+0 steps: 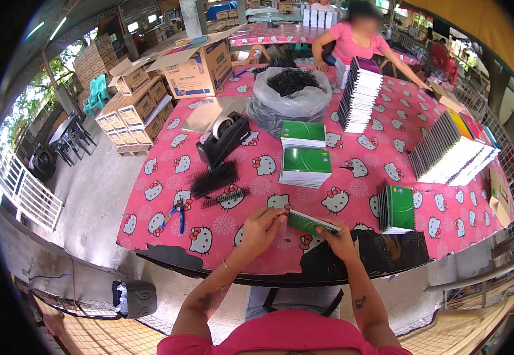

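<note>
The grip of both hands is clamped on one small green notebook (309, 223), held just above the near edge of the counter (168, 222). The left hand (261, 228) pinches the notebook's left end, fingers curled over its top edge, while the right hand (340, 236) closes on its right end from below. The notebook is tilted, its left end higher than its right, and it hovers over the pink patterned cloth that covers the counter.

Just beyond the hands lie two stacks of green notebooks (305, 165), one behind the other. To the right, near the right hand, another short stack of green notebooks (397, 208) stands with its black spiral spine facing left. To the left of the hands lie loose black binding combs (214, 178), and nearer the counter's left edge a pair of blue-handled pliers (176, 214). Behind the combs sits a black tape dispenser (224, 141), and behind that a clear plastic bag (286, 97) filled with more black combs.

Farther back, tall rows of spiral-bound notebooks (360, 94) lean on the counter, with a longer fanned row (449, 151) at the right. A person in a pink shirt (357, 41) sits at the far end. An open cardboard box (200, 68) rests at the far left corner, with more boxes stacked on the floor beside it.
</note>
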`<move>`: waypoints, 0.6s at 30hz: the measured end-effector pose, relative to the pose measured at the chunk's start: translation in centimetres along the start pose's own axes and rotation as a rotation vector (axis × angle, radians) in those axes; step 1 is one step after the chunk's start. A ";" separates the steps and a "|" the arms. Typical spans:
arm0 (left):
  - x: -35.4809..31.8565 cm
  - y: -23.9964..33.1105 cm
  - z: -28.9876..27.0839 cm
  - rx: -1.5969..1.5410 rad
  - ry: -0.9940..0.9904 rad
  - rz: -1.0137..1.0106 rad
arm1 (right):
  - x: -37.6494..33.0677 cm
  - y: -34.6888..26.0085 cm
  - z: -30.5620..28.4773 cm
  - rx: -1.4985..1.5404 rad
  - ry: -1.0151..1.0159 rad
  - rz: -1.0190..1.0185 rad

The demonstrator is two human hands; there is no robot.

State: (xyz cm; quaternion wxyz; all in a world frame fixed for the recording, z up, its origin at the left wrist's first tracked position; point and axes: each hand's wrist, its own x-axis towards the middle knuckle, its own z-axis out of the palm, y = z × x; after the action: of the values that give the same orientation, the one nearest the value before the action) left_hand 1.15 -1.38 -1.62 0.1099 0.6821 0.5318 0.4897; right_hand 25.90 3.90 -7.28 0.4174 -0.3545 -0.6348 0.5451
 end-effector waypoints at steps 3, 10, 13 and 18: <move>0.1 -0.5 0.2 -0.004 0.005 0.021 | 0.0 0.3 0.0 0.011 0.012 -0.016; 1.1 -1.8 -0.6 -0.017 -0.132 0.078 | -0.2 -0.2 -0.5 0.016 -0.081 0.007; 2.2 -0.8 -1.1 -0.005 -0.195 0.189 | -0.3 -0.1 -0.9 0.016 -0.094 0.026; 2.5 -1.8 -1.1 0.035 -0.352 0.229 | -0.3 -0.4 -0.8 0.020 -0.117 0.011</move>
State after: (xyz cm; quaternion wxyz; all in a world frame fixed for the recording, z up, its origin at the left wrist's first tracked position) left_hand -0.90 1.03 -0.89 0.1331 0.8149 0.4319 0.3629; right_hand 26.79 3.90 -6.87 0.3802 -0.3214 -0.6508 0.5732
